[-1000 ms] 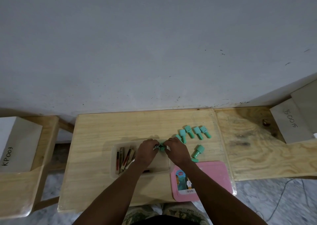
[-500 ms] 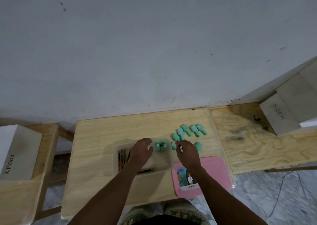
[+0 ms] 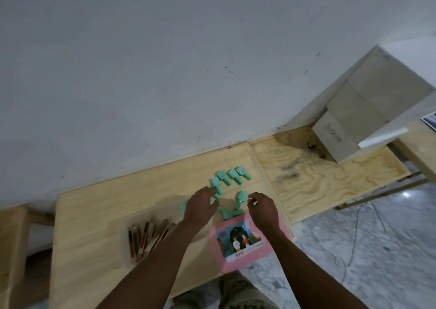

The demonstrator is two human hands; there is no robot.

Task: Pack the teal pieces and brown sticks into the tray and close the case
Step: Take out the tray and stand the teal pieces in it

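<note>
Two grips unclear, fingers curled | left hand (image 3: 200, 206) over teal pieces (image 3: 232, 174) | right hand (image 3: 262, 208) beside

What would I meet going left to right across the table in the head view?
Brown sticks → left hand → teal piece between the hands → right hand → grey box with writing. The pink case and the other teal pieces overlap the hands, so they are left out.

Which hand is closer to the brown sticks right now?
Left. The left hand sits just beyond and to the right of the brown sticks. The right hand is farther right, over the far edge of the pink case.
</note>
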